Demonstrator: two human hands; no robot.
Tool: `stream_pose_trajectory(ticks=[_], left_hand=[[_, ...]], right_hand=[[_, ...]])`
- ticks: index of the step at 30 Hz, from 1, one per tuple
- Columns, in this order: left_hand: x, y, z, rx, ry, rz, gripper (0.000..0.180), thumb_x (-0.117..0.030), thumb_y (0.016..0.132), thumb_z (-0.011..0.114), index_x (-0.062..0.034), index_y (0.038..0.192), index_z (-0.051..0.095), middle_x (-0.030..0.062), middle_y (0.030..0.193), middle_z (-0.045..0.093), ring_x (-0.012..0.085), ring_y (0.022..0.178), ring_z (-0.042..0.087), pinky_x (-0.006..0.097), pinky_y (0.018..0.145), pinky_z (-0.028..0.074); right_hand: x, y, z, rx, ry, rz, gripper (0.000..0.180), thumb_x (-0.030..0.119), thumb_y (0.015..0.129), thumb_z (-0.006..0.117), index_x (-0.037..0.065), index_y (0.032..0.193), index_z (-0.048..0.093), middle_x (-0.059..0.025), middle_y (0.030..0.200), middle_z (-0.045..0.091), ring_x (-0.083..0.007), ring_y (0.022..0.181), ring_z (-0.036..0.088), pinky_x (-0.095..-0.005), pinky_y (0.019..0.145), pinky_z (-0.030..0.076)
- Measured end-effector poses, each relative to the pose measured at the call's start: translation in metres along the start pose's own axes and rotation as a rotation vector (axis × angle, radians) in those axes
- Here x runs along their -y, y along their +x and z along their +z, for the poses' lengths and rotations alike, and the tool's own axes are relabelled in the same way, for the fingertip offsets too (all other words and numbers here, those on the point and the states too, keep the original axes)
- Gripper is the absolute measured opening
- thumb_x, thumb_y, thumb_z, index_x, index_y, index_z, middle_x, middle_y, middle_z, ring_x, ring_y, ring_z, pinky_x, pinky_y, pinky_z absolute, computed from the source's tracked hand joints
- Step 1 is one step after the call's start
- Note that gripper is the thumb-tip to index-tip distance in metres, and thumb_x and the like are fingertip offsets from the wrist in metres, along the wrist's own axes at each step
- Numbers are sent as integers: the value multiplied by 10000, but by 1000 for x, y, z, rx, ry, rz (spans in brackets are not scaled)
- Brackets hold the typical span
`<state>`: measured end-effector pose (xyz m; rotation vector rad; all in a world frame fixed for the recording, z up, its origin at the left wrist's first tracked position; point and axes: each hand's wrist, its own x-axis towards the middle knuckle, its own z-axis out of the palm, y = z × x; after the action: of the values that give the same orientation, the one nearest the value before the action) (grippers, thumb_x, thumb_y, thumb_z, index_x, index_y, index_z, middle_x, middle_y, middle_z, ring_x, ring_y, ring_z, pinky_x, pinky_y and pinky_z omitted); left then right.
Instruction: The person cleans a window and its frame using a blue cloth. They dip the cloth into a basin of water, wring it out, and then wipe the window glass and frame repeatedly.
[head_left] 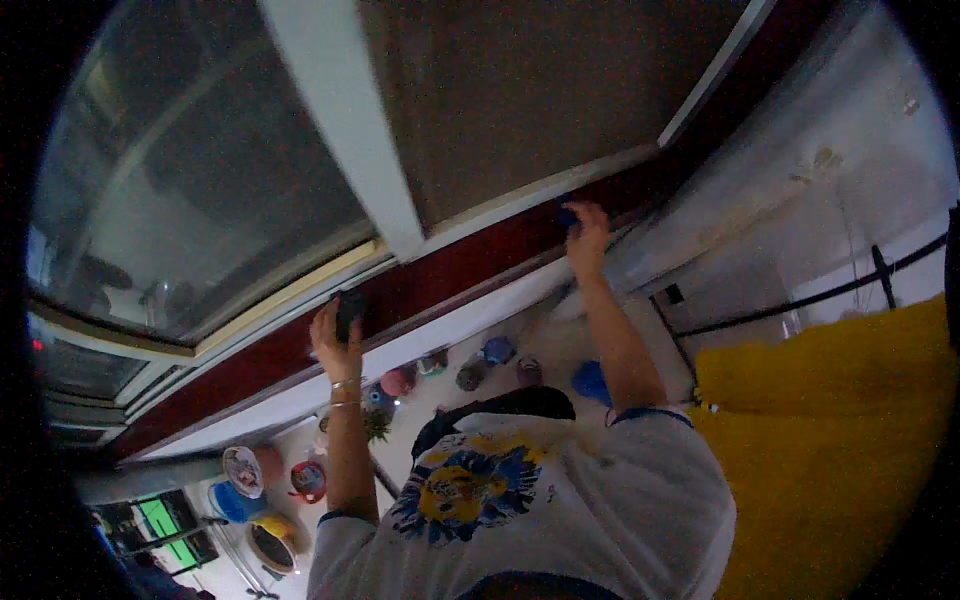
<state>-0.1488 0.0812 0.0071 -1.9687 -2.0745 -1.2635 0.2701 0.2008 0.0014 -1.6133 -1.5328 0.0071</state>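
My left hand [333, 338], with bangles at the wrist, has its fingers closed round a dark, blocky object [350, 313] over the dark red window sill [450, 288]. Dim light hides what kind of thing it is. Farther right along the same sill, my right hand [588, 238] grips a small dark blue object [567, 214], mostly covered by the fingers. Both arms stretch forward to the sill. Just beyond the hands rises a window with a white frame [355, 110] and a dark mesh-like panel [540, 90].
Below the sill, several small items stand on the pale floor, among them a blue one [497, 349] and a pink one [397, 381]. Lower left are a blue tub [234, 503] and a red container [308, 482]. A yellow cloth [830, 440] hangs at the right, below a dark rail [800, 313].
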Motion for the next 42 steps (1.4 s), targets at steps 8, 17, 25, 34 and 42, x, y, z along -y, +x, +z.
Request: stream_pose_trajectory(ticks=[8, 17, 25, 34, 42], left_hand=[[-21, -26, 26, -93, -18, -214, 422, -117, 747, 669, -72, 1159, 587, 154, 1099, 596, 340, 1010, 556, 426, 889, 440], [-65, -59, 18, -94, -14, -394, 382, -152, 781, 662, -44, 1141, 591, 147, 1104, 599, 314, 1000, 579, 394, 872, 454], [-67, -26, 21, -152, 35, -256, 402, -130, 761, 678, -44, 1143, 585, 154, 1099, 604, 342, 1015, 560, 407, 894, 442], [-39, -21, 3, -71, 112, -75, 423, -102, 745, 676, -83, 1158, 584, 143, 1127, 588, 342, 1035, 537, 426, 921, 419], [-11, -4, 26, -92, 546, 31, 548, -181, 728, 691, -156, 1252, 534, 90, 1279, 510, 351, 1125, 461, 494, 956, 353]], right_hand=[[-225, 133, -14, -209, -318, 94, 355, -25, 710, 563, -17, 1064, 597, -186, 1041, 608, -349, 1046, 544, -423, 936, 414], [-80, 37, 21, 248, -387, -5, 464, 40, 734, 544, -53, 1182, 476, -265, 1216, 494, -422, 1172, 438, -506, 1040, 305], [92, -51, 77, 496, 184, -253, 278, 2, 758, 544, 12, 1030, 598, -180, 1129, 577, -366, 1119, 500, -459, 949, 416], [-49, 4, 7, 11, -119, 34, 397, -74, 661, 552, 44, 1038, 591, -185, 1033, 593, -372, 994, 542, -448, 888, 438], [106, -69, 67, 374, 330, -268, 390, -89, 692, 537, 68, 1045, 591, -171, 1089, 579, -372, 1044, 520, -449, 893, 437]])
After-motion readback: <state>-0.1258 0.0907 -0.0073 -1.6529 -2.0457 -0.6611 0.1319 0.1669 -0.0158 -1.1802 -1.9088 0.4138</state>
